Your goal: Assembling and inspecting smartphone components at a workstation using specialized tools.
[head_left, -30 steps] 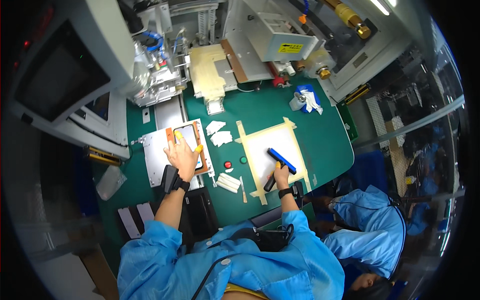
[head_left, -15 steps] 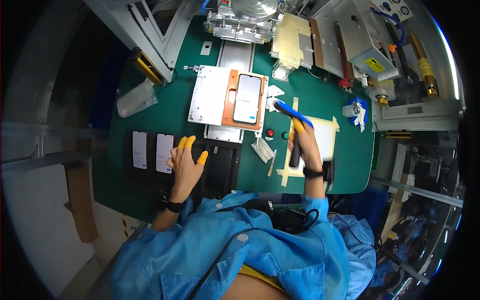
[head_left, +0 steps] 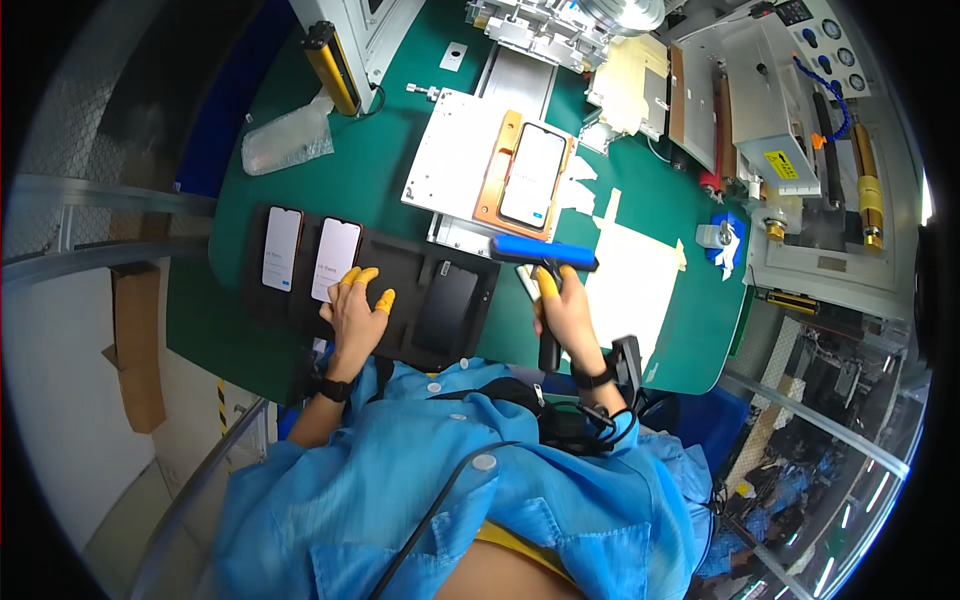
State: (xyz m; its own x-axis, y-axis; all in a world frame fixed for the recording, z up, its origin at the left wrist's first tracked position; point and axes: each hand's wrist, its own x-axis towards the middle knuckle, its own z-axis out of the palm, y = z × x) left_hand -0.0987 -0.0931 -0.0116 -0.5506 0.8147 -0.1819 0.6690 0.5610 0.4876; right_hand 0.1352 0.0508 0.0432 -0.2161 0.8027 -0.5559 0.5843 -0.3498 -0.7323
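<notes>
My right hand (head_left: 570, 315) is wrapped round the black handle of a roller with a blue barrel (head_left: 545, 250). The barrel is held level, just in front of the orange fixture (head_left: 490, 205). A lit smartphone (head_left: 533, 175) lies in that fixture on a metal plate (head_left: 440, 150). My left hand (head_left: 358, 318), yellow cots on its fingertips, is open over the black tray (head_left: 400, 285), beside the lower edge of a second lit smartphone (head_left: 335, 250); whether it touches the phone I cannot tell. Farther left is a third lit smartphone (head_left: 282, 245), and a dark smartphone (head_left: 447, 308) lies at the tray's right.
A white sheet (head_left: 635, 285) is taped to the green table (head_left: 390, 215) at the right. Bubble-wrap packaging (head_left: 288, 140) lies at the left, near a yellow-black post (head_left: 330, 65). Metal machinery (head_left: 540, 30) stands at the back. A blue box with tissue (head_left: 725, 240) is at the right.
My right hand has brought the roller left and nearer to me, turning its barrel level. The view has shifted. My left hand stays beside the second phone.
</notes>
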